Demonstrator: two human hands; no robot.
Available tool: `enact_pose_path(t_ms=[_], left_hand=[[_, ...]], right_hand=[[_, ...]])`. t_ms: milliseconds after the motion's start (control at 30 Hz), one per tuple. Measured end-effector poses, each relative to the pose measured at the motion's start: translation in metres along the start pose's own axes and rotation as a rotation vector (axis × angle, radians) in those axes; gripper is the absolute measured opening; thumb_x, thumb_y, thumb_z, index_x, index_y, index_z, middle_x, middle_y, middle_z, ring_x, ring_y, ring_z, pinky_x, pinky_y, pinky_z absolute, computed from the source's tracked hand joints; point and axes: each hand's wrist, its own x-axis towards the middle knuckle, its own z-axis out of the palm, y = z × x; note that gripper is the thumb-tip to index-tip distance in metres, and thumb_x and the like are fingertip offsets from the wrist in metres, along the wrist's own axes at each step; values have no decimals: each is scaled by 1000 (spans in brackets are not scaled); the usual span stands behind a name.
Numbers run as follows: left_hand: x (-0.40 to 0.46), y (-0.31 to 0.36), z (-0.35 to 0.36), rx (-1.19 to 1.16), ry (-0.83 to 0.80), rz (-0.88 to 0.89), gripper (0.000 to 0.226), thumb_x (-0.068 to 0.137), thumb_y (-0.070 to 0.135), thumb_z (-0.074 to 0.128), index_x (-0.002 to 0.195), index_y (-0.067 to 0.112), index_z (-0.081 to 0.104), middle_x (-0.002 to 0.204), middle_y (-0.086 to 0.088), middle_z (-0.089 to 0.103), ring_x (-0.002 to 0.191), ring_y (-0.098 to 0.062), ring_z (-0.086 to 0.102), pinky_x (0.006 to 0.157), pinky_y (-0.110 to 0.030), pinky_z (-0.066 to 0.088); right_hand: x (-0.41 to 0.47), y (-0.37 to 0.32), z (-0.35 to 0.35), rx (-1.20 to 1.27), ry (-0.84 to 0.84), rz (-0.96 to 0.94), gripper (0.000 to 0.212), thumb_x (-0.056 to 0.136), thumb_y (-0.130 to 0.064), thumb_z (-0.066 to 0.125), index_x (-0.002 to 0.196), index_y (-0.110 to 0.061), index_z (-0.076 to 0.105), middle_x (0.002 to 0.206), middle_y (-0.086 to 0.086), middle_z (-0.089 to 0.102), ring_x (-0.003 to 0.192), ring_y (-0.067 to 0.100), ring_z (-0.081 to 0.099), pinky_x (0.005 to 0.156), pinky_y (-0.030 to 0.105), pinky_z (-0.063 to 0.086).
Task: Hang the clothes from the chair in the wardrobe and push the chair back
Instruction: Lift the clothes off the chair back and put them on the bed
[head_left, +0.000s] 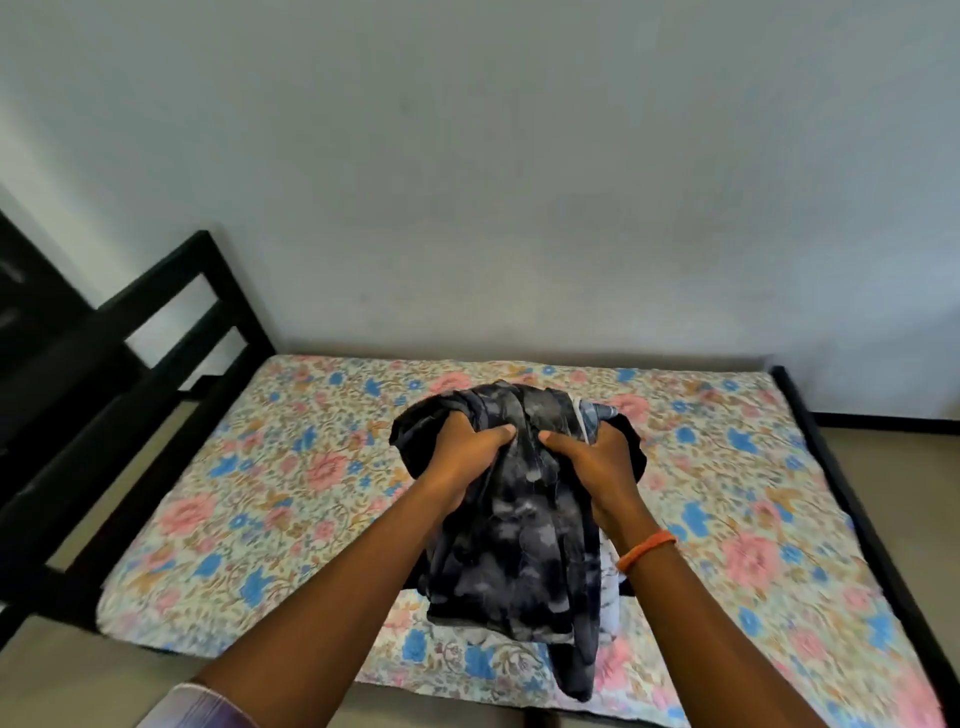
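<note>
Two hands in view, both on one bundle of clothes (511, 512), held out over the bed. Left hand (470, 449) grips the bundle's left upper side, fingers curled into the dark cloth. Right hand (597, 457) grips the right upper side, fingers likewise buried in the folds. One orange band (647, 550) on the right wrist.

Bundle: mostly dark blue-grey mottled fabric; at least one paler checked piece (597, 415) shows at the top right, some white at the lower right. Exact number of garments cannot be told. Lower end hangs down over the near edge of the mattress; whether it touches the sheet is unclear.

One bed, floral sheet (270, 467) in pink, blue and orange. One black frame; headboard (171, 312) at left, side rail (852, 499) at right. Plain pale wall (519, 182) behind
</note>
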Motion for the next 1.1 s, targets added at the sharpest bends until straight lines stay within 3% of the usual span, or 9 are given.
enact_pose_path(t_ms=[67, 200, 467, 600, 800, 900, 967, 1033, 1100], left_hand=[[23, 1, -11, 7, 38, -16, 38, 90, 33, 69, 119, 12, 55, 114, -4, 63, 101, -22, 64, 90, -43, 55], [69, 0, -30, -4, 105, 18, 29, 94, 29, 66, 118, 14, 58, 112, -4, 64, 99, -20, 65, 90, -43, 56], [168, 10, -110, -13, 161, 135, 37, 93, 32, 66, 125, 15, 59, 117, -2, 66, 104, -21, 66, 93, -46, 55], [206, 3, -168, -40, 170, 173, 40, 95, 26, 65, 132, 14, 55, 123, -2, 64, 112, -21, 63, 97, -43, 53], [272, -30, -265, -2, 154, 163, 49, 95, 30, 63, 139, 15, 49, 133, -2, 59, 121, -21, 58, 102, -43, 50], [299, -74, -292, 109, 66, 15, 55, 98, 32, 59, 146, 16, 38, 142, -3, 51, 127, -25, 52, 106, -47, 46], [310, -116, -306, 186, 69, -159, 51, 100, 30, 56, 145, 16, 36, 142, -6, 49, 123, -29, 53, 101, -46, 46], [311, -156, -315, 263, 81, -321, 45, 102, 25, 53, 142, 12, 38, 136, -10, 50, 104, -28, 53, 87, -42, 45], [310, -194, -320, 308, 13, -418, 45, 101, 23, 53, 141, 7, 39, 136, -14, 50, 89, -21, 46, 78, -35, 38]], right_hand=[[29, 2, 17, -1, -43, 33, 42, 77, -28, 84, 113, -13, 66, 105, 6, 72, 89, 22, 72, 81, 43, 60], [77, -7, 50, -6, -101, 8, 28, 82, -18, 79, 107, -14, 68, 101, 5, 74, 89, 21, 73, 83, 44, 60], [162, -44, 145, -29, -134, -68, 51, 68, -35, 84, 113, -19, 67, 107, -1, 74, 97, 19, 71, 87, 44, 58], [192, -45, 211, 24, -149, -48, 42, 78, -18, 81, 117, -14, 65, 108, 4, 73, 98, 22, 72, 88, 46, 58], [229, -29, 323, 34, -180, 21, 35, 84, -12, 77, 117, -13, 65, 110, 6, 73, 98, 22, 72, 83, 39, 59], [244, 8, 353, -109, -186, 125, 29, 85, -20, 78, 107, -8, 64, 100, 2, 72, 90, 22, 70, 79, 36, 58], [247, 52, 363, -293, -158, 276, 16, 88, -16, 73, 88, -7, 59, 79, -1, 61, 72, 21, 59, 73, 38, 52], [244, 100, 364, -455, -104, 440, 37, 85, -8, 72, 62, -13, 44, 58, 2, 39, 55, 19, 37, 60, 37, 37], [239, 138, 362, -523, -88, 529, 52, 84, -6, 71, 55, -15, 29, 54, 2, 27, 54, 16, 25, 57, 34, 25]])
